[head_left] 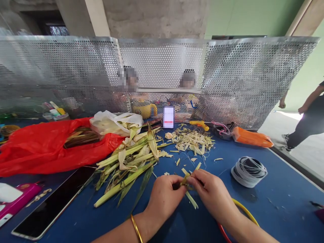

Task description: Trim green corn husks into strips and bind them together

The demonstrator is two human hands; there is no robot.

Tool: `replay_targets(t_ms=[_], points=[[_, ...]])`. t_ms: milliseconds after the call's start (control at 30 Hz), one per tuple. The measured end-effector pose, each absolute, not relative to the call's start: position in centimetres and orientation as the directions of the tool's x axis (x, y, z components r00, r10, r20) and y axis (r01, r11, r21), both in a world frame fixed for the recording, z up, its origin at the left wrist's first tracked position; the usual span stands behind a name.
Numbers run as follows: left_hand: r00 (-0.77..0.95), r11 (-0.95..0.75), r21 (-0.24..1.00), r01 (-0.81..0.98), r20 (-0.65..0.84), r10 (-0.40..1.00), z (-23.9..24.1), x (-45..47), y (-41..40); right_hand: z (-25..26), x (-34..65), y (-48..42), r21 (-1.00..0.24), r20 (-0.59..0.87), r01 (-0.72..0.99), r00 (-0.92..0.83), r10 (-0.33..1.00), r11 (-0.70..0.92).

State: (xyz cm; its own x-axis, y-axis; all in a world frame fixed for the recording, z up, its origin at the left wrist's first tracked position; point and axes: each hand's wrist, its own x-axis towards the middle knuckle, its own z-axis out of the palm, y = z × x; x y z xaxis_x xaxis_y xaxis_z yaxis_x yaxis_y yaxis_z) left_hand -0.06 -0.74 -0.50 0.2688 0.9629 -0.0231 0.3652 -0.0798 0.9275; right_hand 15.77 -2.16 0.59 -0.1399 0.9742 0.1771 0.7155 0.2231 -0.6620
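Note:
My left hand (163, 199) and my right hand (210, 192) meet low in the middle over the blue table (273, 199). Both pinch a small folded piece of pale green leaf strip (187, 182), and a loose end of it hangs down between the hands. A gold bangle (136, 228) sits on my left wrist. A pile of long green leaf stalks (129, 162) lies just left of my hands. Trimmed leaf scraps (192, 140) are scattered behind them.
A red plastic bag (37, 148) and a white bag (113, 123) lie at the left. A dark tablet (54, 202) and pink phone (17, 199) sit front left. A coil of white bands (248, 170), an orange packet (251, 137) and a perforated metal screen (227, 77) are also here. Two people sit behind the screen.

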Motion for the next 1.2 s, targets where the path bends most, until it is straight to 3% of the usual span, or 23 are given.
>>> replay_targets(t_ms=[133, 333, 467, 700, 833, 1067, 1200], points=[[0.305, -0.143, 0.902, 0.408, 0.014, 0.952, -0.3, -0.3, -0.9, 0.5, 15.7, -2.1, -0.758, 0.154, 0.635, -0.044, 0.987, 0.147], [0.356, -0.238, 0.886, 0.398, 0.090, 0.930, -0.1, -0.6, -1.2, 0.7, 15.7, -1.8, -0.832, 0.186, 0.514, -0.096, 0.978, 0.209], [0.394, -0.186, 0.918, 0.349, 0.036, 0.919, -0.1, -0.7, -1.3, 1.2, 16.1, -1.7, -0.904, 0.142, 0.403, -0.024, 0.990, 0.139], [0.617, -0.076, 0.969, 0.236, -0.089, 0.782, 0.6, -0.9, -1.1, 1.0, 16.3, -1.4, -0.974, 0.126, 0.196, 0.067, 0.990, 0.111], [0.601, 0.068, 0.984, 0.162, -0.153, 0.784, 1.5, -0.8, -1.0, 1.0, 16.0, -1.5, -0.996, 0.058, 0.078, 0.067, 0.996, 0.053], [0.493, 0.153, 0.962, 0.227, -0.249, 0.834, 0.4, -0.2, -1.1, 1.3, 15.6, -1.6, -0.993, 0.088, 0.080, 0.015, 0.996, 0.087], [0.413, 0.195, 0.968, 0.155, -0.243, 0.878, 0.5, -0.3, -0.8, 1.2, 16.1, -0.8, -0.986, 0.137, 0.118, 0.158, 0.978, 0.120]])
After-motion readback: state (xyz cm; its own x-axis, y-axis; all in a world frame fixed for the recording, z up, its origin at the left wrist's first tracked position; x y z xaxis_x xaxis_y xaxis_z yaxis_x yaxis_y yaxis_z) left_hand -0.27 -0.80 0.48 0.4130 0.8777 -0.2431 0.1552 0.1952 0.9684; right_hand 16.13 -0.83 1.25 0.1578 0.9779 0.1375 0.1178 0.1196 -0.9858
